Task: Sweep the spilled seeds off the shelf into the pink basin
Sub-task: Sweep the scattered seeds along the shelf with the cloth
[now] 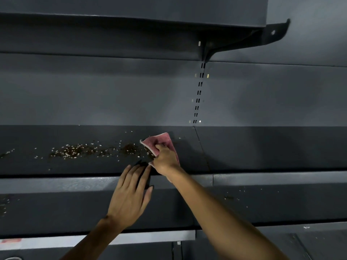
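1. The right hand (166, 160) grips a folded pink cloth (161, 140). Its fingers (159, 147) curl over the near edge and bunch it, so the cloth's left side lies on the dark grey metal shelf (262, 147) like a scraper blade.
2. The cloth sits at the right end of the spill. The small pale and brown seeds (78, 151) lie in a band to its left along the middle of that shelf, with one dark heap just beside the cloth and a thinner scatter toward the far left. Some seeds touch the cloth's left edge, so I judge it is placed to herd them along or toward the front lip.
3. The left hand (129, 194) holds nothing. Its fingers (131, 171) are straight and close together, tips at the shelf's front edge just below the cloth, thumb out to the side. I read it as a backstop or steadying hand where seeds would tip over.
4. The pink basin is not in sight. A pale curve in the bottom left corner might be its rim, but too little shows to tell.
5. A few stray seeds already lie on the lower grey shelf (234, 197), right of the arms.
6. Overhead, an upper grey shelf (131, 15) rests on a curved metal bracket (272, 32).
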